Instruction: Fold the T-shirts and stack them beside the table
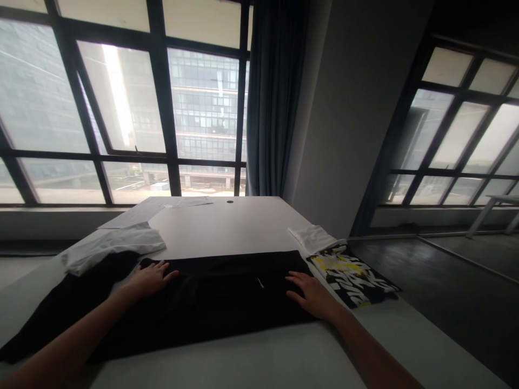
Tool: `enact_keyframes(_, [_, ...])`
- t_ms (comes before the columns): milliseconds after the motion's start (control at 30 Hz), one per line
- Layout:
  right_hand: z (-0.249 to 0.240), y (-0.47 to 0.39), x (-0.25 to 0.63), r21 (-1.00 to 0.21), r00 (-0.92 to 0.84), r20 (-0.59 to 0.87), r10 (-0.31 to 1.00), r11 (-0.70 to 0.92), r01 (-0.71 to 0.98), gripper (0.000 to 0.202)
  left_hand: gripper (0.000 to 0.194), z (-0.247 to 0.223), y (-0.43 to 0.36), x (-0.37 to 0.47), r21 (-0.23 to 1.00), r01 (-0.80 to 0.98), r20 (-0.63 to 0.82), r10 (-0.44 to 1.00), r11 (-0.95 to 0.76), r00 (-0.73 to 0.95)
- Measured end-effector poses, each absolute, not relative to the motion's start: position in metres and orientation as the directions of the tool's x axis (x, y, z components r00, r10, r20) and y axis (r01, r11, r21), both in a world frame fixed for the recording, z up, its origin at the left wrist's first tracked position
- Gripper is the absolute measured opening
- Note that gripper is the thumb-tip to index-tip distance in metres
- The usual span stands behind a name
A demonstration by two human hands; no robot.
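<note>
A black garment (227,297) with a small white mark lies spread in a long flat shape across the near part of the table; its exact kind I cannot tell. My left hand (151,278) rests on its left end, fingers stretched out. On the right end lies my right hand (310,294), palm down with the fingers apart. Left of my left hand is more black cloth (81,297), partly behind my forearm, and whether it joins the garment is unclear. A black garment with white and yellow print (351,275) sits just beyond my right hand.
White cloth (117,246) lies crumpled at the table's left side, and another white cloth (316,237) at the right edge. Sheets of paper (133,213) are at the far left of the white table (227,229). Windows, a blue curtain (273,108) and a pillar (348,119) stand behind.
</note>
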State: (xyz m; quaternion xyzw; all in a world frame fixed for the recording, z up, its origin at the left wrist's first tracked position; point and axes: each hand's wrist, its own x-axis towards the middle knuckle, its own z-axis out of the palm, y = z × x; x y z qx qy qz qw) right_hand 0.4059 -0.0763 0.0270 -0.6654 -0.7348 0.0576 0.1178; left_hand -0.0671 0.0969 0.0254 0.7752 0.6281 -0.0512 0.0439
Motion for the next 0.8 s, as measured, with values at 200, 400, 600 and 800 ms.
enact_keyframes(200, [0.032,-0.077,0.404,-0.18,-0.04,0.076,0.996,0.053,0.982,0.053,0.095,0.007,0.135,-0.047,0.051,0.965,-0.129,0.957,-0.255,0.26])
enact_keyframes(400, [0.046,-0.084,0.401,-0.176,-0.016,0.102,0.995,0.034,0.984,0.041,0.065,0.042,0.152,-0.002,-0.19,0.919,0.119,0.921,-0.345,0.371])
enact_keyframes(600, [0.038,-0.075,0.409,-0.289,-0.04,0.287,0.957,0.126,0.949,0.033,0.059,0.04,0.1,0.042,-0.164,0.942,0.095,0.946,-0.292,0.31])
enact_keyframes(800, [0.023,-0.06,0.426,-0.317,-0.017,0.412,0.911,0.161,0.934,0.032,0.074,-0.017,0.057,0.026,-0.006,0.972,0.06,0.97,-0.234,0.234])
